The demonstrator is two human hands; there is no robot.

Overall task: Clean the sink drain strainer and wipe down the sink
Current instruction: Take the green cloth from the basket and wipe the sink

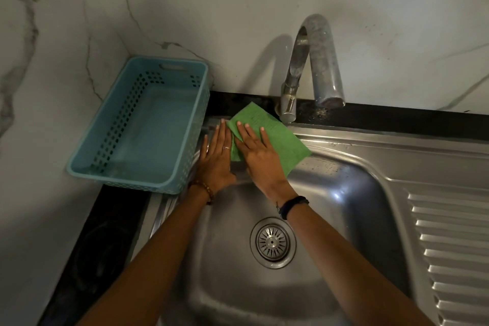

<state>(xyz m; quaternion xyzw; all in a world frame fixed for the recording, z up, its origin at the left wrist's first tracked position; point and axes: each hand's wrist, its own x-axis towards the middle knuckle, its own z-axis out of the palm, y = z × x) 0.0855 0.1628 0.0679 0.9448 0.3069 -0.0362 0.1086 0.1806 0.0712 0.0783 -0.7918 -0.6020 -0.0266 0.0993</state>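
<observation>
The person leans over a stainless steel sink (344, 193), with both arms reaching to its far left corner. A green cloth (275, 137) lies spread flat on the sink's far rim, just in front of the base of the tap (312, 66); its near right corner hangs over the edge toward the basin.

The right hand (260, 156) lies palm down on the left part of the cloth, fingers straight and slightly spread, pressing it against the rim without gripping. The left hand (215, 159) rests flat beside it, also with straight fingers; it lies mostly on the bare steel rim, and its inner edge touches the cloth's left border. A ring shows on one of its fingers. Each wrist wears a bracelet, beaded on the left and dark on the right.

The drain strainer (272, 242) sits seated in its hole at the middle of the basin floor, near the person and well apart from both hands, between the two forearms. Its slots radiate round a small central knob.

To the left, a blue plastic basket (111, 167) with perforated walls stands on the black counter (105, 233), its right wall just beside the left hand. The sink's ribbed drainboard (455, 241) stretches away at the right. White marbled wall (238, 8) rises behind the tap and basket.
</observation>
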